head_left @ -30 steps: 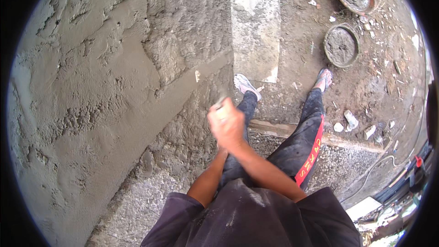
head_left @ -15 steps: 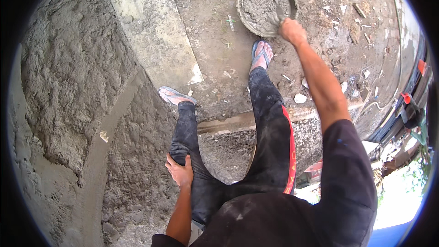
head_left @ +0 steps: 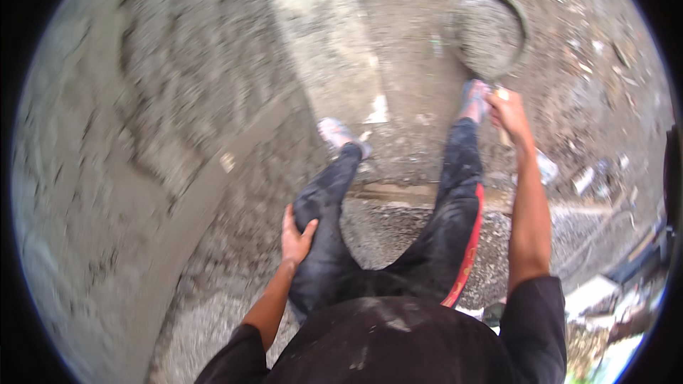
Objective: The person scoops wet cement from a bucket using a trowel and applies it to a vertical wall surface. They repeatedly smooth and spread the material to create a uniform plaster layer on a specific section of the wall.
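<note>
My right hand [head_left: 508, 110] grips the wooden handle [head_left: 503, 134] of what looks like a trowel, just below a round bucket [head_left: 489, 34] of wet grey mortar and beside my right sandaled foot [head_left: 471, 99]. The tool's blade is blurred and hard to make out. My left hand [head_left: 296, 238] rests on the side of my left knee [head_left: 316, 203], thumb spread from the fingers, holding nothing. Wet plaster [head_left: 89, 199] covers the surface on my left, smooth in parts and rough in others, with a smoother band running diagonally.
A pale board [head_left: 320, 28] lies between the rough plaster and the bucket, above my left foot [head_left: 338, 134]. A long ledge [head_left: 398, 193] crosses behind my feet. Rubble and litter [head_left: 583, 179] lie on the right, with piled clutter [head_left: 601, 291] at the lower right.
My left hand went from the middle onto my left leg. My right hand reached to the bucket, then drew back below it with the tool. The view has shifted and blurred.
</note>
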`<move>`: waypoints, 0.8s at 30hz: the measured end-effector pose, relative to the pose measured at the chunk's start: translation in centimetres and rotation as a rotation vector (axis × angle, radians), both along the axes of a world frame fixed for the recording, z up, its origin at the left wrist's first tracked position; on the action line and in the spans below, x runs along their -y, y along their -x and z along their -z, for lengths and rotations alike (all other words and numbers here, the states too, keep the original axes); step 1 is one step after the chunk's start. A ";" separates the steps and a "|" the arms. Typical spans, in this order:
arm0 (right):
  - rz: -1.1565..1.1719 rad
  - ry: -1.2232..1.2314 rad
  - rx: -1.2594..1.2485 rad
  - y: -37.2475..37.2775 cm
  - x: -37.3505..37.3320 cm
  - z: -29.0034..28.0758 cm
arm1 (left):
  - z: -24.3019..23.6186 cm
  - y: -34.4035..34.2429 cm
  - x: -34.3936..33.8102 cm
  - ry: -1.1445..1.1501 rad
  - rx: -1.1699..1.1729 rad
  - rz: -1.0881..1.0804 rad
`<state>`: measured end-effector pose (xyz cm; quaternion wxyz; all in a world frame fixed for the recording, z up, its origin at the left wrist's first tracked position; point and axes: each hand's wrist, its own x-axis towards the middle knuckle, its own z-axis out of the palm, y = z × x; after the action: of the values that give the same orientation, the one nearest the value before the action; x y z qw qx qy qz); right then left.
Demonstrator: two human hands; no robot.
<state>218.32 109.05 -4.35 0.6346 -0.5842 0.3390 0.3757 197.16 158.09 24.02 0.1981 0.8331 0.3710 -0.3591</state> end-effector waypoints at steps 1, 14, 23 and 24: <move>-0.044 -0.019 0.016 -0.3 -1.2 -4.0 | -2.4 1.6 -1.4 0.034 0.026 -0.114; 0.338 0.948 0.809 -2.1 -34.2 -28.9 | -16.4 12.2 -12.3 0.045 0.249 -0.614; -0.104 0.085 0.513 2.8 -44.5 -40.8 | -13.7 8.7 -6.6 0.063 0.196 -0.536; -0.194 0.233 0.557 2.4 -40.0 -37.6 | -14.1 8.6 -5.6 0.029 0.109 -0.530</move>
<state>215.88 149.07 33.25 0.5931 -0.7630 0.1353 0.2187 188.56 163.72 38.10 0.3167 0.7222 0.5597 -0.2547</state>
